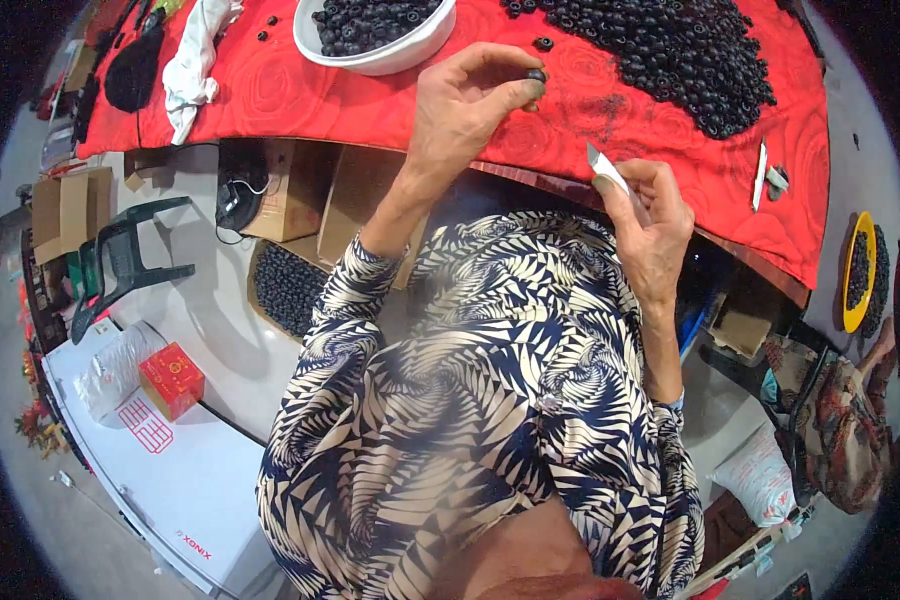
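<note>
Between the thumb and fingertips of my left hand is a small round black part, raised above the red tablecloth. My right hand is closed on a knife with a pointed metal blade and a white handle; its tip points up and left, apart from the part. A white bowl of similar black parts stands just beyond my left hand. To the far right spreads a big loose pile of black parts, many with a hole in the middle.
A white cloth and a black item lie at the table's left. A slim white strip lies near the right edge. Below are a carton of black parts, a dark green chair and a yellow-rimmed dish.
</note>
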Available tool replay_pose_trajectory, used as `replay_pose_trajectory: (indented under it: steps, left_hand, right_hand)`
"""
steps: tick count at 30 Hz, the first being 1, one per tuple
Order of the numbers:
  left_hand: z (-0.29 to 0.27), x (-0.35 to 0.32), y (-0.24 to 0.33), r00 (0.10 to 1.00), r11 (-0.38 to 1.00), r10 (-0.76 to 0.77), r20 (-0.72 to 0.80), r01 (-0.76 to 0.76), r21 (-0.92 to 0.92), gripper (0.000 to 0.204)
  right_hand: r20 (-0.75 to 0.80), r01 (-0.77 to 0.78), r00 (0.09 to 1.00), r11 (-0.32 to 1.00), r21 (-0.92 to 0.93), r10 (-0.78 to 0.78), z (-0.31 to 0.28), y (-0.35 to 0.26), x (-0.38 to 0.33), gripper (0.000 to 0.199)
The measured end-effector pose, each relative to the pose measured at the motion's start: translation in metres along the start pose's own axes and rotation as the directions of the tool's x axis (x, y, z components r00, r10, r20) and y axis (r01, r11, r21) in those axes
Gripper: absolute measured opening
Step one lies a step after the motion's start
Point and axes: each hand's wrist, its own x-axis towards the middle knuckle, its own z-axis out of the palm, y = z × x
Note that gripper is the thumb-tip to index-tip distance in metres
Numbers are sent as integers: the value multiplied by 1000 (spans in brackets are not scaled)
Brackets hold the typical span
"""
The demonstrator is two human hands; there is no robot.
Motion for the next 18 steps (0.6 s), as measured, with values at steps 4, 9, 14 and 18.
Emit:
replay_pose_trajectory:
  steps: [4, 9, 14, 18]
  left_hand:
    - [3, -4, 1, 1000, 998, -13, 26, 15, -56, 17]
    - [3, -9, -5, 1000, 996, 4, 20, -2, -91, 15]
    - [8, -16, -7, 1000, 994, 11, 14, -10, -104, 14]
    - [9, -20, -19, 998, 951, -27, 63, 45, -306, 19]
  right_hand:
    - [7, -45, 999, 998, 33, 45, -1, -1, -1, 21]
    - [13, -20, 1000, 1000, -19, 20, -1, -4, -1, 21]
    - [15, 59, 998, 996, -72, -58, -1, -10, 4, 22]
    - [27, 105, 994, 993, -60, -103, 0, -23, 9, 23]
